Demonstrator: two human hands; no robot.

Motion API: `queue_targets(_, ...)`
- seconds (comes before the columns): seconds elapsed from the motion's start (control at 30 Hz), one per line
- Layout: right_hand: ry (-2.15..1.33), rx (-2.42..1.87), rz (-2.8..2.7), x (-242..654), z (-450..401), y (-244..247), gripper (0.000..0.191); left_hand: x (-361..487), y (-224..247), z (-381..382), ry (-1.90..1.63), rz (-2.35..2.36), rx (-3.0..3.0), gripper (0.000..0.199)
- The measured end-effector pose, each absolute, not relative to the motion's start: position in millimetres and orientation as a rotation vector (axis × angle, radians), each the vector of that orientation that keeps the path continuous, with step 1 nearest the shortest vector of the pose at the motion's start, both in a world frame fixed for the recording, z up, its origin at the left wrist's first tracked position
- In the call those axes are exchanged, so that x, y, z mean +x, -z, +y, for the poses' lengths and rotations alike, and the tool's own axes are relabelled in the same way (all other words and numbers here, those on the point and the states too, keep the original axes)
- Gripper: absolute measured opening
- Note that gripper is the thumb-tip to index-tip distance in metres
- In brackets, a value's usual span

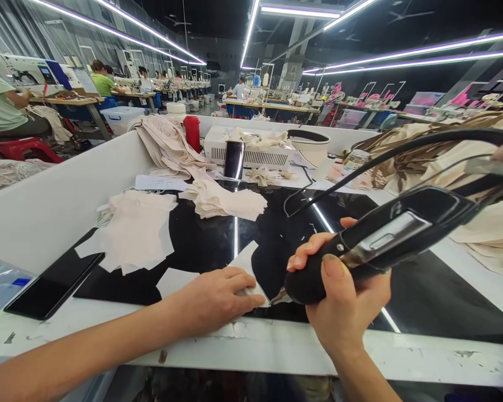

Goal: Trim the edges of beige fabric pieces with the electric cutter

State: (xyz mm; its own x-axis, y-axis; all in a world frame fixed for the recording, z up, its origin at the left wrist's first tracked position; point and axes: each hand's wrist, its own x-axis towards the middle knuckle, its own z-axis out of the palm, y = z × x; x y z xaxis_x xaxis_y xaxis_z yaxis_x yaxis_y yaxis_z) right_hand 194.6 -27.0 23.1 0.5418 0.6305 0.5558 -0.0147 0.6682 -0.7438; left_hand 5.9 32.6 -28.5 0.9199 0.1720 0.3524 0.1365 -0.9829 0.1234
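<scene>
My right hand (pixel 347 301) is wrapped round a black handheld power tool (pixel 385 234), whose narrow metal tip points left at the edge of a white fabric piece (pixel 246 259). My left hand (pixel 222 296) lies on that piece, fingers stretched out and pressing it against the glossy black board (pixel 285 223). Left of my left hand, more of the white material shows. A stack of cream pieces (pixel 140 229) rests on the board's left part, and a second stack (pixel 226 200) lies at its back.
A dark glass panel (pixel 52 279) lies at left. Behind the board stand a phone (pixel 234 159), a white vented box (pixel 255 148) and a red container (pixel 191 134). A black cable (pixel 360 167) arches right, near heaped fabric strips (pixel 419 151). People sit at sewing stations beyond.
</scene>
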Motion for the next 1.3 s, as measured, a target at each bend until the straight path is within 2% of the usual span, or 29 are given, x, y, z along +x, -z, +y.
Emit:
queue_targets(0.3,-0.429,-0.742,-0.859,192.1,-14.3,-32.9,0.042,4.0,31.1,30.7,-0.614,0.248,2.965,0.029)
queue_targets(0.83,-0.476,-0.773,-0.931,189.1,-9.1,-22.7,0.044,-0.7,29.9,30.3,-0.530,0.313,2.913,0.036)
queue_targets(1.07,-0.479,-0.795,-0.923,187.5,-8.2,-22.8,0.037,-0.6,27.8,29.0,-0.559,0.349,2.931,0.034)
queue_targets(1.3,-0.455,-0.759,-0.906,185.8,2.2,-24.1,0.041,-1.0,30.7,29.9,-0.596,0.350,2.915,0.032)
